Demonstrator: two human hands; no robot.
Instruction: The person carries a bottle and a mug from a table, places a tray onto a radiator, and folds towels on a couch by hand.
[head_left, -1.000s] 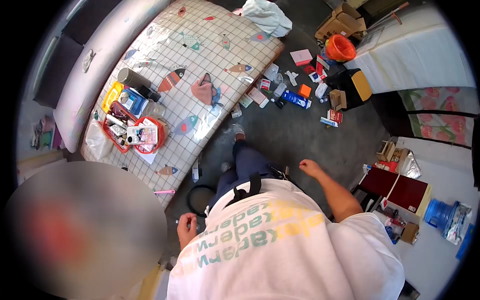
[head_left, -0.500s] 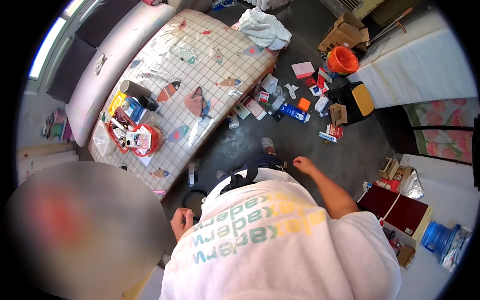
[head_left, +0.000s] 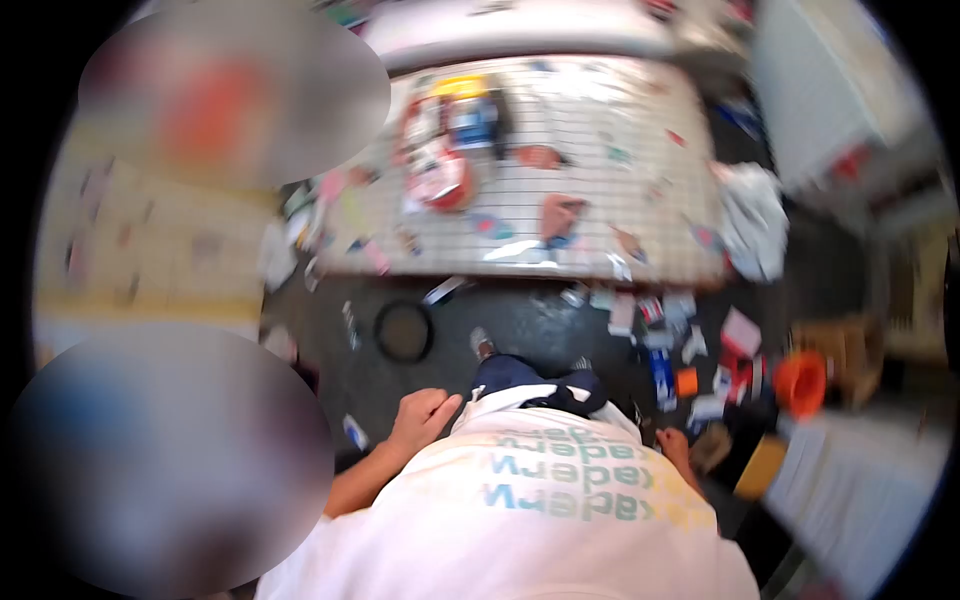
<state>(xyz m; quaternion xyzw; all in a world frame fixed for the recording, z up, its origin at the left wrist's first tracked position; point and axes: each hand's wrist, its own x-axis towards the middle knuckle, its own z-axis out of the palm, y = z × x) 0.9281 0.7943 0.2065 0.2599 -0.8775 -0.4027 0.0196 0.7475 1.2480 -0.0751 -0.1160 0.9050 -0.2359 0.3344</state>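
My left hand [head_left: 422,418] hangs beside my waist, fingers curled in, with nothing visible in it. On the other side, my right hand [head_left: 673,443] is low by my hip, small and blurred; its fingers look curled and I see no object in them. Neither hand touches anything besides perhaps my clothes. Nearest the left hand on the floor lies a black ring-shaped object [head_left: 379,332]. Past the right hand lie a blue carton [head_left: 662,378] and an orange box [head_left: 686,381] among scattered packages.
A bed [head_left: 600,190] with a checked cover stands ahead, holding a red basket [head_left: 457,192] of items and a pink cloth [head_left: 560,215]. White bedding [head_left: 752,220] hangs at its right end. An orange bucket [head_left: 800,385] and a cardboard box [head_left: 850,350] stand at right.
My view has swung left, so the bed now lies straight ahead and the floor clutter sits at right. Both hands stay low at my sides. The picture is more blurred.
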